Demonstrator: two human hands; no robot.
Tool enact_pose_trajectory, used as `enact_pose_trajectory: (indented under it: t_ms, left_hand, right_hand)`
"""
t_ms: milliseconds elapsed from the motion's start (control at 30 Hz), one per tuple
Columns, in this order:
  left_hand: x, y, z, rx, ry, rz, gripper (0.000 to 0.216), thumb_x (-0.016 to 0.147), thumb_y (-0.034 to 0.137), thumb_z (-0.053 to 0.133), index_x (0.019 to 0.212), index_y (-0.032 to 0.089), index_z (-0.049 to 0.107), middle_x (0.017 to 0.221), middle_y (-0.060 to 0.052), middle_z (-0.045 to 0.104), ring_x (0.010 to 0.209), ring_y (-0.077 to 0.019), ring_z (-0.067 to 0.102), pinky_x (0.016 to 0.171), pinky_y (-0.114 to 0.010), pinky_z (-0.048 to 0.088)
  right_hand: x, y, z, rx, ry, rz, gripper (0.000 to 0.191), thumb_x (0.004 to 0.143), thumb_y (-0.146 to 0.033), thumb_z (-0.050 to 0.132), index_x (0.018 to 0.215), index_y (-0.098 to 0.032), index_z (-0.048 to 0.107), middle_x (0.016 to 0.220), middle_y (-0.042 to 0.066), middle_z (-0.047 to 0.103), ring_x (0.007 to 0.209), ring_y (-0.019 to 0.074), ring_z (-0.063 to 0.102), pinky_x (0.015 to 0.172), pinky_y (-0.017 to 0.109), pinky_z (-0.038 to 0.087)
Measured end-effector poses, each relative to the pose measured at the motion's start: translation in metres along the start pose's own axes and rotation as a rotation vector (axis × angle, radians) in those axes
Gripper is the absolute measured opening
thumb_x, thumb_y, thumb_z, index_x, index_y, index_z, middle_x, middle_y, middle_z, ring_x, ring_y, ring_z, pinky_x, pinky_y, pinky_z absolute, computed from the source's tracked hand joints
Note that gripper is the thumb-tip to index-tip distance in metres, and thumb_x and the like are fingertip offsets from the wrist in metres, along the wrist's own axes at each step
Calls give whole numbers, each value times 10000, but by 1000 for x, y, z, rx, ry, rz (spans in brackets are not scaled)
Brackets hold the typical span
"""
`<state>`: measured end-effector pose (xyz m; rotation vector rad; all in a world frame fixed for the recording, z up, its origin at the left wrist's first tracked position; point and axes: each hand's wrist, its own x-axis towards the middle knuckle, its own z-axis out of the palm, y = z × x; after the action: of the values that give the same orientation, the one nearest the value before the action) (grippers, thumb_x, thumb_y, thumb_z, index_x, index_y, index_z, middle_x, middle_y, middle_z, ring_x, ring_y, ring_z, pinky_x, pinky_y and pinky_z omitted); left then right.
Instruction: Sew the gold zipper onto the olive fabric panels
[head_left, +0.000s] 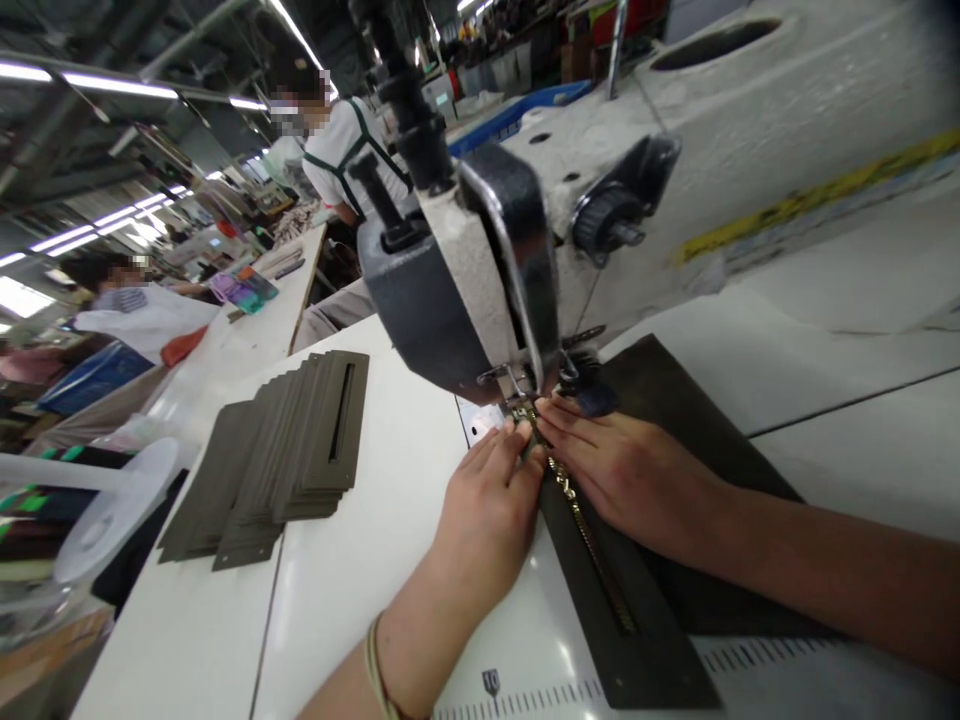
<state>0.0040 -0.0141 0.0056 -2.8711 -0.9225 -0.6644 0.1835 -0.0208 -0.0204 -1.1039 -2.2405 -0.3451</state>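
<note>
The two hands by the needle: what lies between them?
In the head view, a metal zipper set in a dark panel runs between the left hand and right hand, toward the sewing machine.

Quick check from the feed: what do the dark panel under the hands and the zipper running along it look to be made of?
The dark panel looks like stiff matte olive-brown material, perhaps leather or synthetic: it lies flat with clean-cut edges. The zipper looks metal with a brassy finish: its teeth glint gold. The left hand and right hand press flat beside it at the sewing machine.
</note>
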Motion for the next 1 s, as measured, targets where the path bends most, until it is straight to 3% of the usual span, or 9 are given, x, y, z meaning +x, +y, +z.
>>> enact_pose_trajectory:
  t_ms: [233,367,533,700,1000]
  left_hand:
    - [2,-5,6,25,3,-51,238,965,154,380,1052,121,598,1057,-128,612,1022,-232,625,846,-391,589]
    - [-1,-4,8,68,14,-56,242,952,141,388,1061,108,601,1084,-150,615,1007,-240,630,834,-401,591]
    - [-10,7,3,100,47,31,168,928,110,462,987,98,619,1053,-143,660,1029,-247,640,934,-433,548]
    - [-12,10,5,118,84,32,191,934,97,442,961,98,632,1059,-135,678,1021,-249,651,930,-421,558]
    - [2,-5,11,133,21,5,194,945,128,449,936,89,638,967,-121,653,958,-233,633,913,-394,551]
  right_hand:
    - [5,9,7,60,10,0,345,869,-54,348,989,-100,668,972,118,708,912,199,667,811,318,572]
    - [5,8,-1,132,32,-32,313,901,-92,363,1010,-92,657,1021,132,691,967,210,649,875,359,550]
    - [-11,-3,-9,183,28,31,251,926,-155,398,915,-134,648,1108,140,667,1053,229,621,948,446,508]
    - [-19,-6,-2,44,23,7,334,939,-132,353,1142,-36,600,1181,179,642,1091,252,612,942,453,511]
    - [-4,6,8,37,37,-11,328,923,-131,367,1093,-28,628,1112,196,667,1012,255,646,897,417,528]
